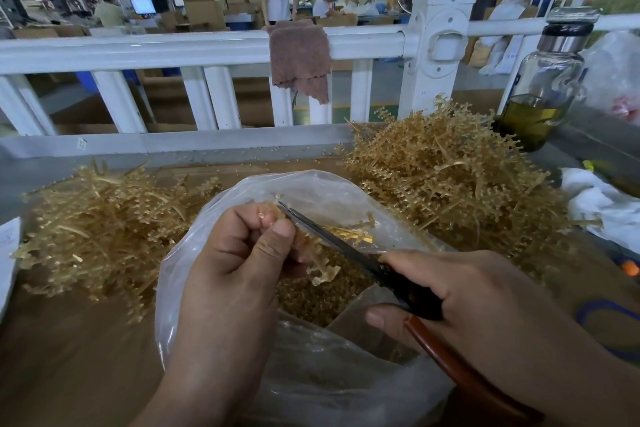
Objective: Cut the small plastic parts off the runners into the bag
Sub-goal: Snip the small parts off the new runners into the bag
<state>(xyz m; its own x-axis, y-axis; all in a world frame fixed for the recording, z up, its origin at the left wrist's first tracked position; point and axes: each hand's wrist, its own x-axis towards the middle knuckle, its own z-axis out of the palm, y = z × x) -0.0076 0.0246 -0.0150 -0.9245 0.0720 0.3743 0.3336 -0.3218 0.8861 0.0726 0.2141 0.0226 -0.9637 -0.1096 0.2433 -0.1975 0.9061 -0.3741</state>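
Note:
My left hand (239,253) grips an amber plastic runner (322,269) over the open clear plastic bag (311,374). My right hand (460,302) holds scissors (346,243) with dark handles; the blades point up-left and their tips sit at the runner beside my left thumb. Many small amber cut parts (311,298) lie inside the bag. A pile of runners with parts (450,177) lies to the right, and another runner pile (97,225) lies to the left.
A white railing (194,45) with a brown cloth (299,55) draped on it runs behind the table. A glass bottle (543,80) with yellowish liquid stands at the right, near white cloth (599,208). People and cardboard boxes are far behind.

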